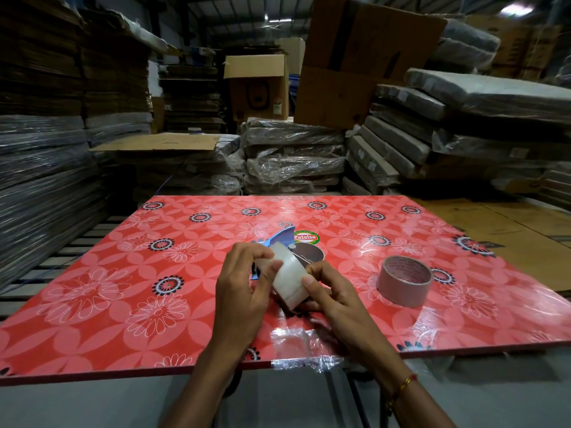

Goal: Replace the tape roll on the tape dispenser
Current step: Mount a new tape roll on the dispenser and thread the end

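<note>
Crinkled clear film hangs over the near edge of the red floral table, right under your wrists, so keep your forearms lifted off it or it will drag and snag. Your left hand and right hand both curl around the clear tape roll, thumbs pressed on its outer face, holding it tilted just above the table. You appear to be hunting for the loose end, or readying the roll for mounting; which, I cannot tell.

Grip the roll by its sides, not the sticky band, and turn it slowly under one thumbnail until the end lifts. Check the unwind direction before seating it, so the adhesive side will face the cutter.

Just beyond your fingers lies the blue tape dispenser, partly hidden by the roll; touching it on the right is a brown core, probably the spent one. Clear that away first if it blocks the hub.

To the right, well apart from your hands, a pinkish-brown tape roll lies flat. You have open table to the left and far side; the right edge is closer, so work toward the centre.
</note>
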